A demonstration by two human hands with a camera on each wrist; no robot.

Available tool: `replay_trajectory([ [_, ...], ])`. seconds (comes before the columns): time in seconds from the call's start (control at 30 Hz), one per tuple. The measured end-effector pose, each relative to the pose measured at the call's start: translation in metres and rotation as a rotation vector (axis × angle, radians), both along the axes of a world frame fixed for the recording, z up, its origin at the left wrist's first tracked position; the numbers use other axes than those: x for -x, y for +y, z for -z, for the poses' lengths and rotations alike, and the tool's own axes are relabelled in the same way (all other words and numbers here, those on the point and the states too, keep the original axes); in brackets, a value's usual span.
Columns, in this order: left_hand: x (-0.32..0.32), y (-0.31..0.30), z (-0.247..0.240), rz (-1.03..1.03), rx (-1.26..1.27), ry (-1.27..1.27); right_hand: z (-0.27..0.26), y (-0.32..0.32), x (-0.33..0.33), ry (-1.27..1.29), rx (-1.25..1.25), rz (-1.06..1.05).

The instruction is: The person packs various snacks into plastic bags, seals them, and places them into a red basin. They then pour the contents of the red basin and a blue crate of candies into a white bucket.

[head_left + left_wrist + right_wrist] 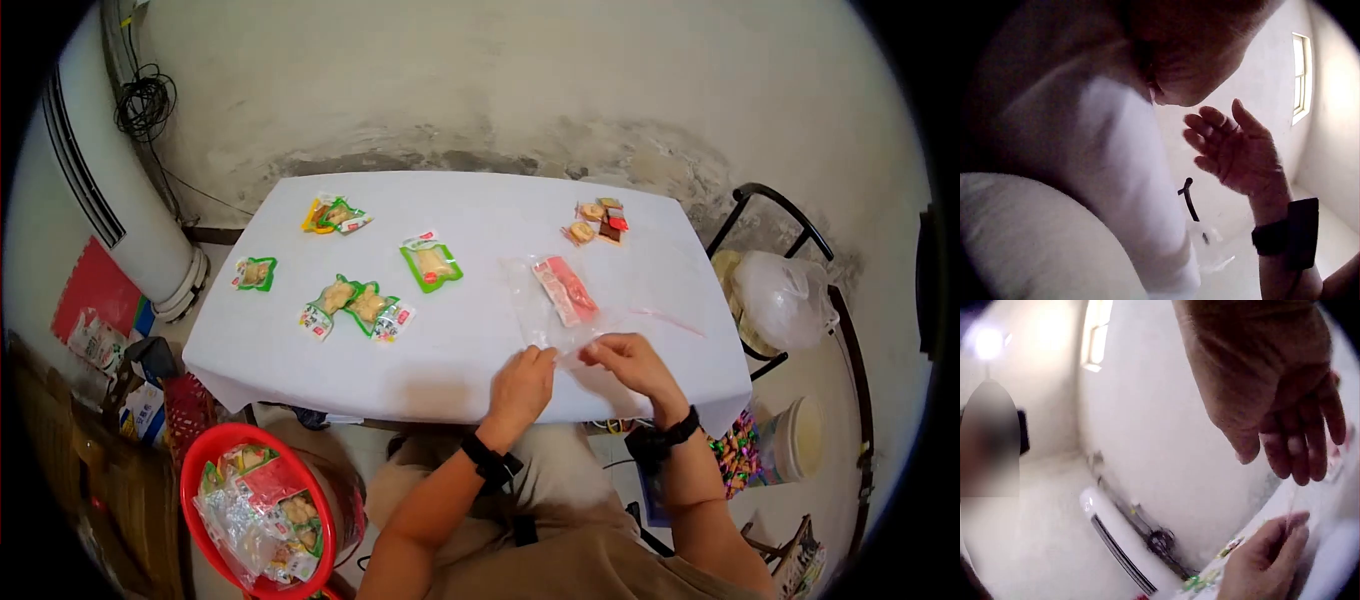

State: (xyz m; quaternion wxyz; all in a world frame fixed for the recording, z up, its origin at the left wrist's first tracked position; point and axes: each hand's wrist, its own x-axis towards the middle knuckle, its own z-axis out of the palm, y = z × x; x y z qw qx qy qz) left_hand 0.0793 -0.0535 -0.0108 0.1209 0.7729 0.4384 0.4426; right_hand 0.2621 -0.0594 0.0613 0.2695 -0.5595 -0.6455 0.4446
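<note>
A clear plastic bag (530, 312) lies at the front right of the white-covered table, with a pink-and-white packet (566, 290) showing in or under it. My left hand (524, 386) pinches the bag's near edge between thumb and fingers; in the right wrist view a thin pinkish edge shows at the fingertips of that left hand (1266, 559). Beside it, my right hand (632, 362) is at the bag's near right corner. In the left wrist view the right hand (1238, 153) has its fingers loosely extended and apart from the left hand.
Green-edged food packets (432, 262) lie in groups on the left half of the tablecloth (480, 215). Small wrapped snacks (598, 220) sit at the back right. A red bucket (190, 500) of packets stands on the floor at left, a chair (790, 215) at right.
</note>
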Motion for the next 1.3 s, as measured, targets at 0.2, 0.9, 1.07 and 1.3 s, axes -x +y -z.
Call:
replay_trajectory([
  [0.2, -0.003, -0.002, 0.001, 0.045, 0.03, 0.026, -0.053, 0.062, 0.088, -0.235, -0.548, -0.331],
  [0.9, 0.011, -0.009, 0.019, 0.137, -0.234, 0.2, -0.003, 0.24, 0.221, -0.929, -0.348, -0.472],
  [1.07, 0.006, -0.003, 0.023, 0.198, -0.054, 0.283, 0.01, 0.259, 0.207, -0.908, -0.199, -0.467],
  [1.3, 0.007, -0.008, -0.001, 0.101, -0.005, 0.238, -0.019, 0.232, 0.141, -0.41, -0.303, -0.387],
])
